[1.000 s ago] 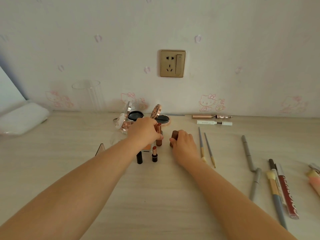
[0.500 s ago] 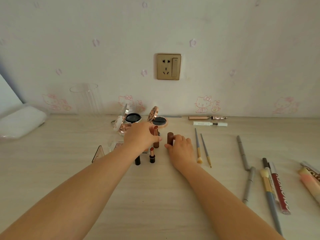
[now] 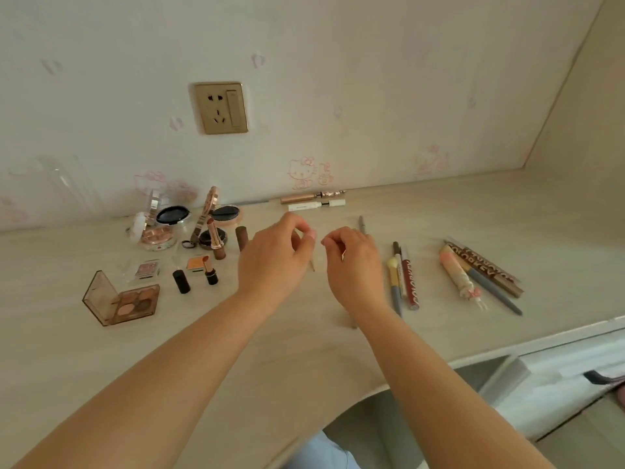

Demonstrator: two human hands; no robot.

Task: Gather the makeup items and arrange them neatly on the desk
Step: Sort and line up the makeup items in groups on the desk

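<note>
My left hand [image 3: 274,255] and right hand [image 3: 351,262] hover close together over the middle of the desk [image 3: 304,350], fingers curled, thumb against fingertips. A thin brush tip [image 3: 311,265] pokes out under the left fingers, which seem to pinch the brush. What the right hand holds is hidden. To the left stand an open rose-gold lipstick [image 3: 213,233], its brown cap [image 3: 241,236], a small lipstick [image 3: 209,272] and a black cap [image 3: 181,281]. An eyeshadow palette [image 3: 135,302] and open compacts [image 3: 172,214] lie further left.
Two mascara tubes [image 3: 314,201] lie by the wall. A grey pen [image 3: 362,225], a group of pens and a brush [image 3: 406,279] and another pen cluster [image 3: 480,275] lie on the right. A clear cup [image 3: 64,184] stands back left. The desk's front edge curves in at lower right.
Both hands left the lipstick and brown cap, now standing alone, and moved right over the thin brushes. The head camera swung right and down.
</note>
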